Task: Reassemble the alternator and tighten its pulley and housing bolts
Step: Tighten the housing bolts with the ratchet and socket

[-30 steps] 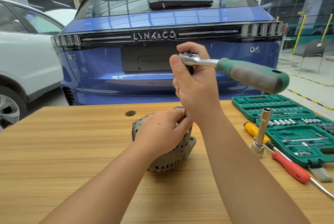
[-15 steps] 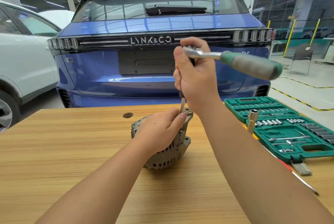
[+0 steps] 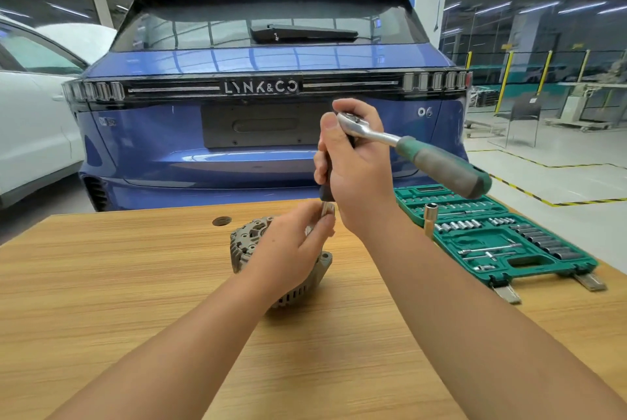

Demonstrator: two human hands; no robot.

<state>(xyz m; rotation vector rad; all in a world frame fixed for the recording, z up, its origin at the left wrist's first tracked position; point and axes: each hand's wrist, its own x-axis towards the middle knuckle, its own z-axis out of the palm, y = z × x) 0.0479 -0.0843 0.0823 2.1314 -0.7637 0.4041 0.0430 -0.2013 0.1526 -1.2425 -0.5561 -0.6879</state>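
A grey finned alternator stands on edge on the wooden table, largely hidden behind my left hand. My left hand pinches the lower metal end of the tool shaft just above the alternator's top lug. My right hand grips the black upper part of that shaft right under the ratchet head. The ratchet wrench, with a chrome head and a green and grey handle, sticks out to the right above the table.
An open green socket set case lies at the right of the table, with an upright chrome socket at its near-left corner. A round hole sits behind the alternator. A blue car and a white car stand beyond the table.
My left fingers have shifted up from the alternator's body to the lower end of the shaft. The ratchet and my right hand stay about where they were. The camera tilted, hiding the screwdrivers.
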